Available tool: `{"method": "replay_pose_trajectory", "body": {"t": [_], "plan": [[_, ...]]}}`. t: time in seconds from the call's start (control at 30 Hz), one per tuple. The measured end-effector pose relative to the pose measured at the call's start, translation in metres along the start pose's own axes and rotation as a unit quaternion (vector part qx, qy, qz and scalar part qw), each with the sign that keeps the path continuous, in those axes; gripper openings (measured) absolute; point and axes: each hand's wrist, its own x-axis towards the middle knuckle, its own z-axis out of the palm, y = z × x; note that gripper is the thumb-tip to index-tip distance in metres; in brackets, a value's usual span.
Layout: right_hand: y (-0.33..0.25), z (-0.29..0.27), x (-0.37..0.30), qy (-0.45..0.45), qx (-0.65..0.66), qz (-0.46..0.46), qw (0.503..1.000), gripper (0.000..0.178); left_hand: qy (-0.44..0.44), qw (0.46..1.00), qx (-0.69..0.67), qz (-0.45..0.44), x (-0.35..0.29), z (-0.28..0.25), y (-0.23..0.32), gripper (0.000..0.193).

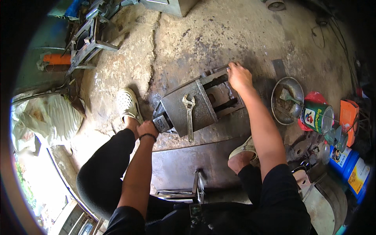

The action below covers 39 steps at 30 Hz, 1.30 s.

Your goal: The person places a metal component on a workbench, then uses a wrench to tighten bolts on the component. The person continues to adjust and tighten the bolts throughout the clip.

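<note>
A heavy dark-grey metal assembly [177,116] lies on the floor in front of me: a tapered plate body, an open rectangular frame [237,105] at its right end and a short round piece [161,123] at its left. An adjustable wrench [190,117] rests on top of the plate, jaws pointing away from me. At the round piece, my left hand [147,129] is closed, its fingertips partly hidden. My right hand [239,77] grips the far right corner of the frame, fingers curled over its edge.
To the right stand a metal bowl [277,107] with a brush [288,96] in it, a green tin [312,116], an orange tool [347,117] and a blue bucket [354,172]. A metal stand [92,43] is at the far left. My feet flank the assembly; a metal sheet [176,164] lies nearer me.
</note>
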Motion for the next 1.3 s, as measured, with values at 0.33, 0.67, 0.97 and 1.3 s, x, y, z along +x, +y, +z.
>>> {"method": "replay_pose_trajectory", "body": {"t": [0.33, 0.67, 0.97, 1.3], "plan": [[0.043, 0.016, -0.106, 0.025, -0.032, 0.103, 0.994, 0.028, 0.100, 0.992, -0.033, 0.067, 0.010, -0.005, 0.009, 0.020], [0.022, 0.005, -0.128, -0.004, -0.047, 0.219, 0.975, 0.060, 0.005, 0.995, 0.063, 0.080, 0.019, -0.032, 0.002, 0.031], [0.034, 0.012, -0.292, -0.019, -0.037, 0.205, 0.978, 0.051, 0.126, 0.960, -0.036, 0.247, -0.020, -0.199, -0.044, 0.054], [-0.028, -0.048, -0.297, -0.071, 0.086, 0.195, 0.975, 0.044, 0.187, 0.859, -0.173, 0.444, -0.194, -0.245, -0.031, 0.050]]}}
